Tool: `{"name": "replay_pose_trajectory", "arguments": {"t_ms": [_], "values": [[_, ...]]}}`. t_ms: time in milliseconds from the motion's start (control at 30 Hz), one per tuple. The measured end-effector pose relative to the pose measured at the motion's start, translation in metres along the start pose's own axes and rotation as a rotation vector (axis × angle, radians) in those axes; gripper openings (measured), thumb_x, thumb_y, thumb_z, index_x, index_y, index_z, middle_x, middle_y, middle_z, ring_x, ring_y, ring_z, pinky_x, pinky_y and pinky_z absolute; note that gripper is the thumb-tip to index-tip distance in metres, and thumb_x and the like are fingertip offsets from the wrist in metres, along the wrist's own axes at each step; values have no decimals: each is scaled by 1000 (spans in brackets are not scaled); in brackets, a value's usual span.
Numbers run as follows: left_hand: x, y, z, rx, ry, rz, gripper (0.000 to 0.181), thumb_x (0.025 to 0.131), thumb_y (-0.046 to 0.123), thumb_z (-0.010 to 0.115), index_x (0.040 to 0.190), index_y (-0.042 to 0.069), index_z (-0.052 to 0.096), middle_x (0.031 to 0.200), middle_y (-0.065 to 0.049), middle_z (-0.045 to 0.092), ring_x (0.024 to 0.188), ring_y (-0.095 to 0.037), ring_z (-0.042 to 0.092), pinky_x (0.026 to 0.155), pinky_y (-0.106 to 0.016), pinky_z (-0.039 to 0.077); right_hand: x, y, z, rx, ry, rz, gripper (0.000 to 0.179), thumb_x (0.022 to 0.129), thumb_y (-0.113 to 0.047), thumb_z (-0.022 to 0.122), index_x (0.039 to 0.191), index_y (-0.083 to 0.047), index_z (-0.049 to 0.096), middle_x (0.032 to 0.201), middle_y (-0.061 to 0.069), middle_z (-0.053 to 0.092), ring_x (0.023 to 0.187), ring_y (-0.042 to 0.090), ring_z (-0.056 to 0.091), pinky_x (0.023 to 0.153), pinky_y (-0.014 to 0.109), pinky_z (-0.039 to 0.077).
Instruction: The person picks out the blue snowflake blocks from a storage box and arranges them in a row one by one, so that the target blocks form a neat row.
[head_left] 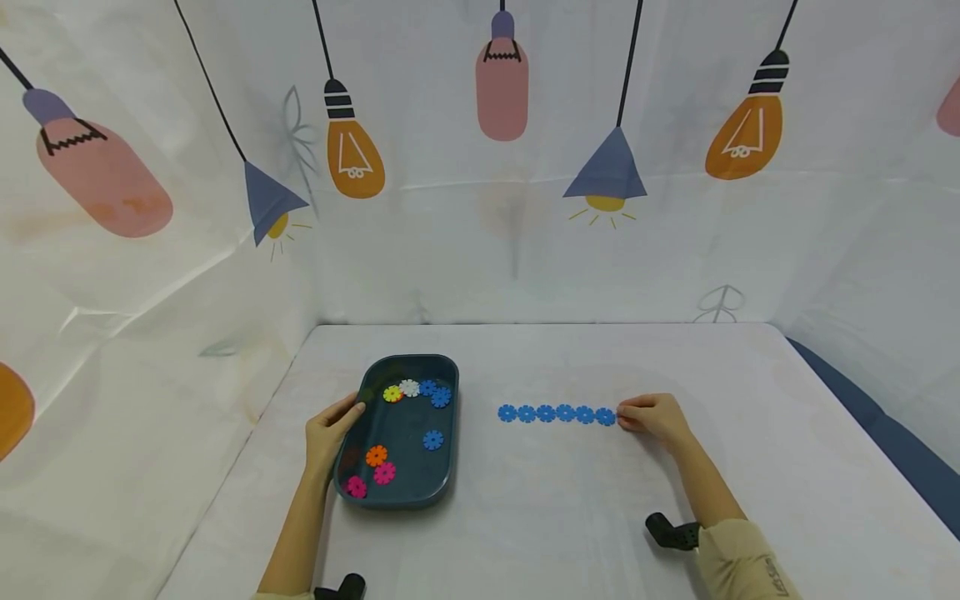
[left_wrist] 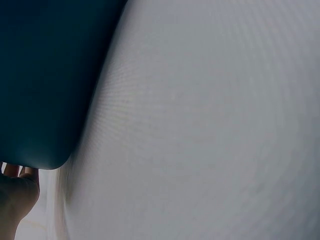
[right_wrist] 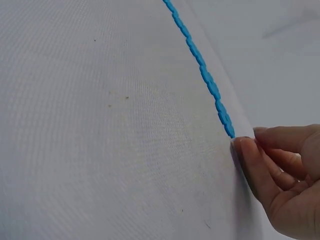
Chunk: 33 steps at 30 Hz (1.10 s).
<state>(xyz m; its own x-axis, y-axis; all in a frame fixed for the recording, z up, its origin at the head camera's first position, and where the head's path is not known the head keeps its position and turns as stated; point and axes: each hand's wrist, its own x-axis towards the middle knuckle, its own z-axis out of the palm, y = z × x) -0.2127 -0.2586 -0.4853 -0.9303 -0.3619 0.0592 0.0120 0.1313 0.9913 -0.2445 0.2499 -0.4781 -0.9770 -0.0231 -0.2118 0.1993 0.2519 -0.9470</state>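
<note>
My left hand (head_left: 327,433) grips the left rim of a dark teal tray (head_left: 408,500), thumb over the edge and fingers outside. In the left wrist view the tray's side wall (left_wrist: 40,100) fills the upper left, and the hand (left_wrist: 17,195) shows below it. Several blue flower-shaped plastic discs (head_left: 546,413) form a straight row right of the tray. With thumb and fingertips, my right hand (head_left: 656,417) pinches the row's right end. The right wrist view shows that row as a thin blue chain (right_wrist: 202,67) running up from the fingertips of the right hand (right_wrist: 285,170).
Inside the tray are loose flower discs: blue ones (head_left: 432,440), a yellow one (head_left: 392,394), a white one (head_left: 409,388), orange (head_left: 377,456) and pink ones (head_left: 385,473). All stands on a white-covered table (head_left: 555,517), with a printed cloth wall (head_left: 450,250) behind.
</note>
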Motion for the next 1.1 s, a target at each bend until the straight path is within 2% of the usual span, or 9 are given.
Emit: {"name": "replay_pose_trajectory", "arguments": {"t_ms": [133,300,467,633,700,867,1100], "values": [[0,0,0,0,2,-3,43,86,24,70,122,1,63,101,13,67,89,4,60,77,-11,48,-1,-5,4,-1,3,4,39,90,-10,64,114,19,56,89,9,70,73,9,67,69,22,55],[1,0,0,-9,3,1,43,86,23,70,122,1,63,105,8,68,89,3,60,76,-12,48,1,-17,22,61,-18,-41,45,90,-15,64,120,17,53,98,12,69,81,10,67,75,24,54],[1,1,1,-14,1,-2,43,86,23,70,122,1,63,112,-1,68,89,3,60,76,-12,48,7,-32,51,193,-68,-85,48,90,-11,63,125,19,47,104,17,67,84,11,68,79,28,54],[0,1,1,-1,-1,-3,43,86,24,70,122,1,63,118,-10,64,89,3,60,77,-11,48,9,-50,89,259,-82,-79,46,89,-10,65,124,15,50,106,18,67,86,13,68,82,32,53],[0,1,0,1,-3,-4,43,86,25,70,122,1,63,115,-5,66,89,3,60,77,-11,48,11,-57,106,295,-95,-80,45,88,-9,65,124,14,51,108,19,66,86,14,68,82,33,53],[1,0,0,-10,-4,-9,44,86,25,70,122,1,62,100,14,67,89,3,60,77,-11,48,13,-74,149,355,-168,-123,41,88,-4,64,123,15,52,111,24,64,89,19,68,81,33,54],[1,0,0,-10,1,-11,44,86,25,71,122,1,63,97,17,67,88,4,60,76,-11,48,10,-103,203,372,-262,-178,37,88,-3,64,120,14,56,112,28,62,93,24,68,83,35,53]]}}
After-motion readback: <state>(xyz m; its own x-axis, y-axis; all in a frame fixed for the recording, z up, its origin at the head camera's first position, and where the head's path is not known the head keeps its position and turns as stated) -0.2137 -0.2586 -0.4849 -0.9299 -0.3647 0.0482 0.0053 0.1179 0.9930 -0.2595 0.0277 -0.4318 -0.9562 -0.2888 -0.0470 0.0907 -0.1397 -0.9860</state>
